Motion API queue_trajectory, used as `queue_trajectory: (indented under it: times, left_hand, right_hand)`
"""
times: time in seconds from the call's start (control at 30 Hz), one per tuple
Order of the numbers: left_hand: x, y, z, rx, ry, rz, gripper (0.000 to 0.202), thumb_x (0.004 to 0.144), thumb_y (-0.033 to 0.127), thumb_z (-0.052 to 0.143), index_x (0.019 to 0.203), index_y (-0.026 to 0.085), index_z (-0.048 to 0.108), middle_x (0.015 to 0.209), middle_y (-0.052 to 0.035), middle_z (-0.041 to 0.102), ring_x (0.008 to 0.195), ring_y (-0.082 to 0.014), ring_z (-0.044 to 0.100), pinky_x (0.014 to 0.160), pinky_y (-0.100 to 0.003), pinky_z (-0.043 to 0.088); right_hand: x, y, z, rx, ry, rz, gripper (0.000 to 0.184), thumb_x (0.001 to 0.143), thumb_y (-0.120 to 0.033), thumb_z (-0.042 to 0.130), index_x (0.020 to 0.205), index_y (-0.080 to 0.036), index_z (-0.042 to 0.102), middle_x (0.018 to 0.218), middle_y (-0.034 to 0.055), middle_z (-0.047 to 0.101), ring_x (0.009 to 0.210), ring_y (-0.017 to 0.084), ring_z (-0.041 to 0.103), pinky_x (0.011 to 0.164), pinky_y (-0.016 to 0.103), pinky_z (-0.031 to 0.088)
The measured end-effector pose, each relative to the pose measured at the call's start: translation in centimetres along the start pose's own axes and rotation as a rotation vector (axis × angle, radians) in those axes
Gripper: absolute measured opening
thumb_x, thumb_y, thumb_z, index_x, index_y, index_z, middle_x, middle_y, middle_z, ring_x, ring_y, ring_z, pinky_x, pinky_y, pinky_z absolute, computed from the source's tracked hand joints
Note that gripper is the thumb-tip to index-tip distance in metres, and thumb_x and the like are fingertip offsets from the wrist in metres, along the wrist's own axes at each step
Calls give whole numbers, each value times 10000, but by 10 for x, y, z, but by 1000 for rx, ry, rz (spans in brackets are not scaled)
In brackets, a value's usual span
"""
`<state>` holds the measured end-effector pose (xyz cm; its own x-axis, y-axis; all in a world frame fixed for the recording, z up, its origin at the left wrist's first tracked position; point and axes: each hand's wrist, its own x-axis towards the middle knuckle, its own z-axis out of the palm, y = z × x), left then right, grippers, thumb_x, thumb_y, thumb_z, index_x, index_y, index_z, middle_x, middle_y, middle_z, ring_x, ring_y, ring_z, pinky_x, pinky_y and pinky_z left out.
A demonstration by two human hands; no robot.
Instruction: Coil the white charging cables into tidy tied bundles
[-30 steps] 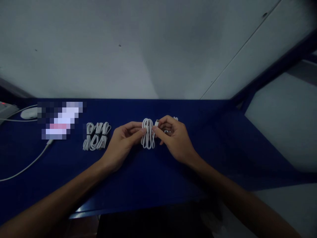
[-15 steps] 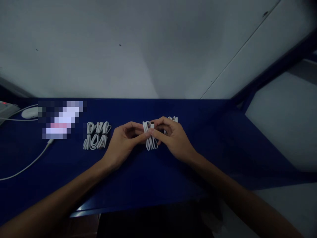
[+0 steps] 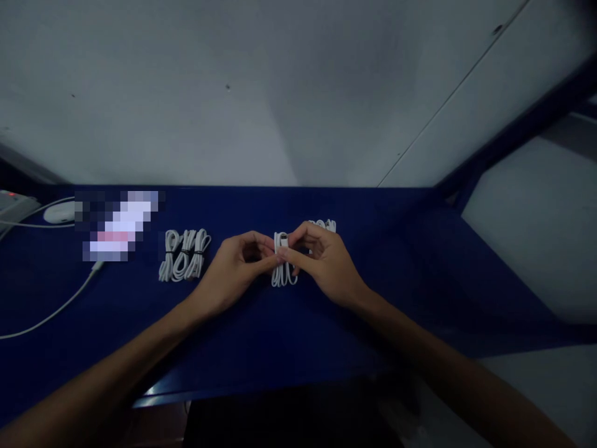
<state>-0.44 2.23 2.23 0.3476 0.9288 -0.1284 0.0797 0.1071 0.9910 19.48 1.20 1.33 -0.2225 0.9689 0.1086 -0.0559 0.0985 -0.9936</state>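
A coiled white cable [image 3: 282, 269] hangs between my two hands just above the blue table [image 3: 289, 330]. My left hand [image 3: 228, 270] pinches its left side with thumb and fingers closed. My right hand [image 3: 324, 261] is closed on its right side and on the cable's white plug end near the top. Left of my hands lies a row of bundled white cables [image 3: 183, 262] tied with dark bands. More white cables [image 3: 321, 225] show just behind my right hand, mostly hidden by it.
A blurred-out patch [image 3: 116, 225] covers something at the table's back left. A white mouse [image 3: 56, 213] and a long white cord [image 3: 46, 314] lie at the far left. A pale wall rises behind the table; its right edge slants off beside a blue frame.
My hands have drawn closer together around the cable. My right hand has brought the plug end from the coil's right side across its top. The coil now looks narrower and more squeezed.
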Motion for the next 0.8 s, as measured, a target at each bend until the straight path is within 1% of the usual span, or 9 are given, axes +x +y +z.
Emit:
queue_trajectory:
  times: [0.07,0.13,0.27,0.37,0.47,0.53,0.63,0.7,0.8]
  left_hand:
    - [1,-1,-1,-7,-27,-4,292,854,357,871,992,159,708,964,-56,730,921,-213,694,881,-357,527]
    - [1,-4,-2,-13,-49,-3,283,883,355,846,1027,168,688,998,-60,732,958,-224,697,924,-381,521]
    - [0,-6,-1,-29,-65,30,270,900,338,834,1034,173,666,1026,-70,740,962,-229,697,943,-402,526]
    - [-2,-4,1,-39,-36,59,248,913,333,823,1021,175,665,1045,-74,756,996,-232,709,950,-390,534]
    - [-3,-1,1,-36,-24,55,239,916,323,825,1031,176,676,1057,-78,776,1016,-236,736,951,-378,553]
    - [-3,0,0,-38,-37,45,253,900,324,844,1033,176,687,997,-70,783,959,-232,757,923,-373,575]
    - [-1,0,-1,-27,-29,33,273,863,317,881,1015,173,705,881,-42,768,826,-200,752,827,-331,591]
    - [-1,0,-2,-16,-7,28,286,836,308,905,998,168,716,858,-34,762,775,-176,734,767,-294,578]
    - [0,2,-2,-46,-9,8,323,804,307,932,1011,164,729,871,-37,768,750,-170,730,746,-290,582]
  right_hand:
    - [0,0,0,-3,8,-15,241,865,-361,892,869,-223,694,894,21,734,769,174,690,610,308,587]
    - [0,1,0,2,6,-21,237,856,-361,902,856,-222,711,997,44,765,853,194,718,631,310,594]
    - [0,1,0,11,-3,-26,246,845,-384,909,844,-222,724,1173,71,781,963,223,739,642,309,600]
    - [-1,2,1,25,20,-16,271,849,-404,907,841,-220,708,1151,76,780,926,216,737,625,308,601]
    - [-1,2,3,56,51,-1,304,866,-432,892,838,-221,674,1051,58,766,788,176,706,602,312,601]
    - [-1,2,4,62,67,14,330,863,-455,890,835,-223,655,970,39,749,708,156,672,568,306,583]
    - [-1,2,4,85,60,43,353,849,-466,897,826,-220,645,933,29,739,669,144,651,531,290,543]
    - [0,2,4,126,51,60,363,839,-461,906,820,-218,638,908,22,734,656,138,644,537,287,534]
    - [0,4,1,176,46,80,359,846,-450,903,831,-221,627,845,1,712,637,129,634,568,291,538]
